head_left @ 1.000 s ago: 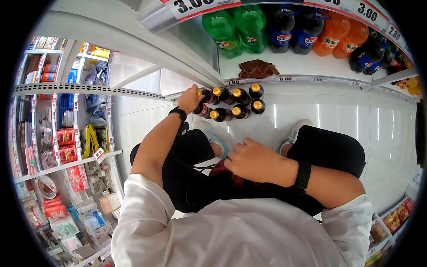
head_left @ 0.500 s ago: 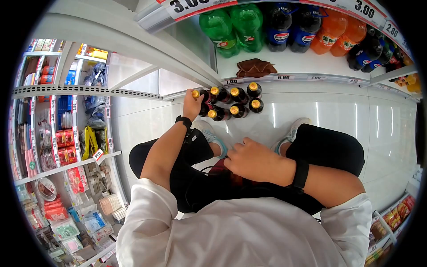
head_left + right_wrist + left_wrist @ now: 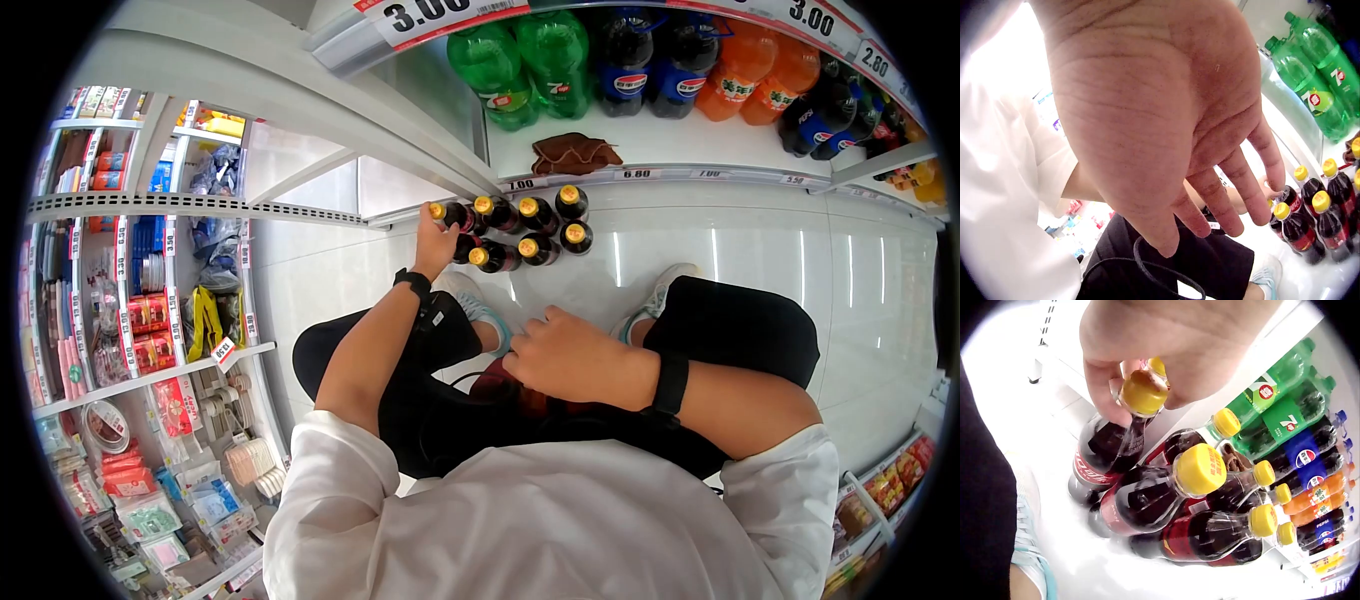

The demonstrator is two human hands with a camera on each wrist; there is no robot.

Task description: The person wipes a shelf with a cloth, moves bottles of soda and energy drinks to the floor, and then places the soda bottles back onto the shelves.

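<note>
Several cola bottles with yellow caps stand on the floor in two close rows. My left hand reaches to the left end of the group. In the left wrist view its fingers curl round the neck of a cola bottle, just under the yellow cap. Part of another yellow cap shows behind that one, beneath the hand. My right hand hovers in front of my lap with nothing in it. The right wrist view shows its palm and loosely bent fingers.
Behind the bottles, a low shelf carries green, dark and orange soda bottles and a brown crumpled item. A white shelf frame stands close on the left. My shoes are on the tiled floor near the bottles.
My left hand has drawn slightly back toward me and its wrist has turned, with the fingers still at the leftmost bottles. My right hand has hardly moved. The view has shifted a little.
</note>
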